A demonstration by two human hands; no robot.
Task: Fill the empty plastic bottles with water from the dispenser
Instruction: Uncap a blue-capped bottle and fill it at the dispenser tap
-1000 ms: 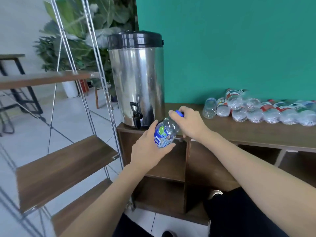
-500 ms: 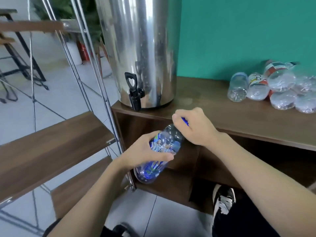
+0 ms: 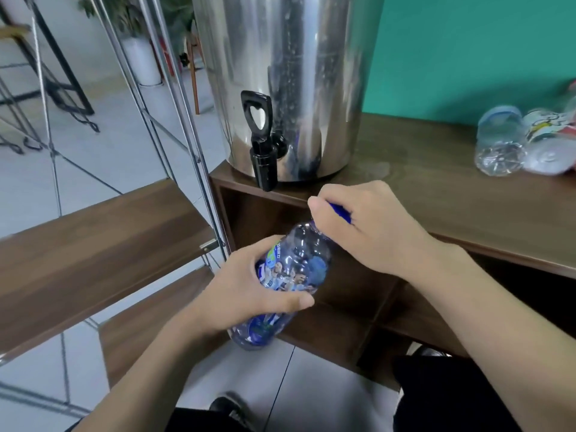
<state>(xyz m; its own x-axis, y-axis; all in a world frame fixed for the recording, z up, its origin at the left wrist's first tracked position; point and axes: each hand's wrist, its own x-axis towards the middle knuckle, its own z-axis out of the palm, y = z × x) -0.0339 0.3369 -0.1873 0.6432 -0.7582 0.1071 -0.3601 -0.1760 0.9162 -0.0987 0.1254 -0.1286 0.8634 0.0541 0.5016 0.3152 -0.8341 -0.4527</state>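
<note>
Left hand (image 3: 249, 288) reaches in from the near left, fingers and thumb wrapped round the body of a clear plastic bottle (image 3: 293, 269), which is held tilted in the air in front of the cabinet, below and near the tap (image 3: 260, 145). Right hand (image 3: 367, 226) comes from the near right, its fingers curled over the blue cap (image 3: 339, 212), pinching it at the neck. The bottle's label is blue with cartoon-like figures; its lettering is too small to read. The steel dispenser (image 3: 290, 76) stands on the brown wooden tabletop (image 3: 436, 188), its black tap overhanging the left edge. More clear bottles (image 3: 498, 141) lie on their sides at far right, blurred. Teal wall behind; pale tiled floor; wooden shelves on a metal frame at left.
</note>
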